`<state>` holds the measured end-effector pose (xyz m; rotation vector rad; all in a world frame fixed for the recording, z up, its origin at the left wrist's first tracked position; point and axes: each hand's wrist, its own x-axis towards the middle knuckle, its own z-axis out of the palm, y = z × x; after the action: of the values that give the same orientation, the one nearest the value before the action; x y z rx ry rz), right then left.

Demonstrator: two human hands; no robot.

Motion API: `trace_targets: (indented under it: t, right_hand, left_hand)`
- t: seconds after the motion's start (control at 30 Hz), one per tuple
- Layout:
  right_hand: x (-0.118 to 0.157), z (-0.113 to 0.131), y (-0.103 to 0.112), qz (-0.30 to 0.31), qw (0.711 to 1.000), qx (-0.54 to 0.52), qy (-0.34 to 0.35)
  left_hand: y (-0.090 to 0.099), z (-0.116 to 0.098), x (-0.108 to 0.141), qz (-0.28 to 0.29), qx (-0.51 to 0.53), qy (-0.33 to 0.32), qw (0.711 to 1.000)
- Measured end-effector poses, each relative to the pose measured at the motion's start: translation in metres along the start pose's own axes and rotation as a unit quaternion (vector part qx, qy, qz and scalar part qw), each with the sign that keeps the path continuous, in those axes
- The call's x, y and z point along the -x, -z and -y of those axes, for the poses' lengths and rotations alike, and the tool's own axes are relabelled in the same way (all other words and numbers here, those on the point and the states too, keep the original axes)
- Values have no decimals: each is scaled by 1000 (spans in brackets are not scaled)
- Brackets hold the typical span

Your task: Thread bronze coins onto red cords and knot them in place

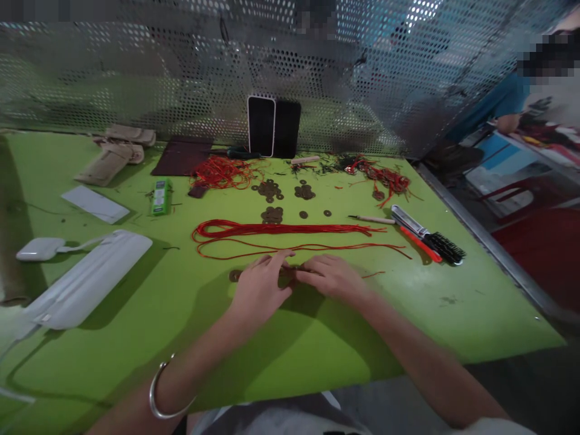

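My left hand [260, 282] and my right hand [334, 275] meet low over the green table, fingers bent and closed around small brown coins. The fingers mostly hide the coins between them. One round coin [234, 275] with a hole shows flat at the left of my left hand. A thin red cord end [375, 275] comes out to the right of my right hand. Just beyond the hands lies a folded bundle of red cords [290, 229], with a looser pair of red cords [344, 246] in front of it.
Behind the cords sit piles of holed coins [270, 190]. A hairbrush [430, 237], an orange-handled tool [421, 244] and a pointed tool [374, 219] lie right. Left are a white lamp-like case [90, 281] and green box [161, 196]. Two phones [261, 127] lean on the perforated metal screen [181, 78].
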<state>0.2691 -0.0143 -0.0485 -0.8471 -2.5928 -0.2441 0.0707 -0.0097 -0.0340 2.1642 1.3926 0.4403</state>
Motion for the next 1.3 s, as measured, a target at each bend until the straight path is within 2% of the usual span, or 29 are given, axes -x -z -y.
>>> trace_targets:
  t: [0.2, 0.4, 0.53, 0.63, 0.73, 0.87, 1.03, 1.13, 1.23, 1.3]
  right_hand:
    - [-1, 1, -2, 8, 1000, 18, 16]
    - [-1, 1, -2, -49, 999, 18, 4]
    - [-1, 0, 4, -77, 997, 4, -16]
    - [4, -5, 12, -93, 993, -20, -72]
    - [11, -14, 24, -142, 979, -17, -148]
    - [23, -27, 40, -206, 947, 1, -246]
    - [42, -40, 48, -236, 904, 29, -354]
    - [58, -50, 44, -198, 889, 83, -404]
    - [65, -53, 36, -71, 885, 127, -442]
    - [58, -45, 31, -26, 883, 142, -446]
  left_hand:
    - [0, -2, 1, 10, 2, 2, 1000]
    - [1, -2, 0, 7, -9, 2, 1000]
    - [0, -1, 0, 0, -23, -41, 999]
    - [2, -1, 0, -14, -41, -64, 997]
    - [4, 0, 0, -42, -61, -80, 994]
    - [5, 1, 0, -55, -64, -98, 992]
    - [4, 1, 0, -40, -76, -96, 992]
    - [5, 0, 0, -35, -89, -89, 991]
    - [6, -1, -1, -25, -98, -78, 992]
    - [6, -1, -1, -21, -101, -71, 992]
